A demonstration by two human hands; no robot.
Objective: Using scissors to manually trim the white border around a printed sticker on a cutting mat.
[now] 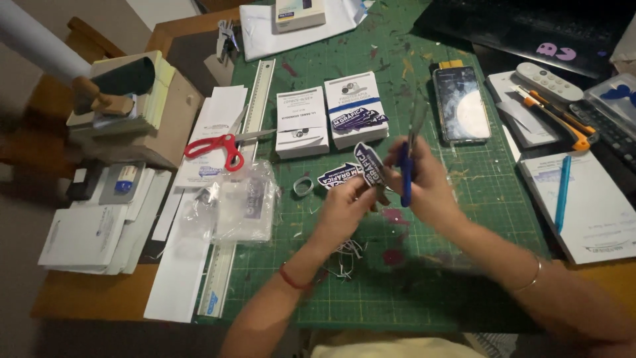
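Blue-handled scissors (405, 174) in right hand (429, 189) meet left hand's (344, 209) sticker (368, 162).

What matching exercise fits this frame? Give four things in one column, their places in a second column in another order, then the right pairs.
Things:
1. red-handled scissors
2. phone
3. blue pen
4. blue-handled scissors

Places:
A. in the right hand
B. on white paper by the metal ruler
C. on the notepad at the right edge
D. on the green cutting mat, right of two white boxes

Pairs: 1-B, 2-D, 3-C, 4-A
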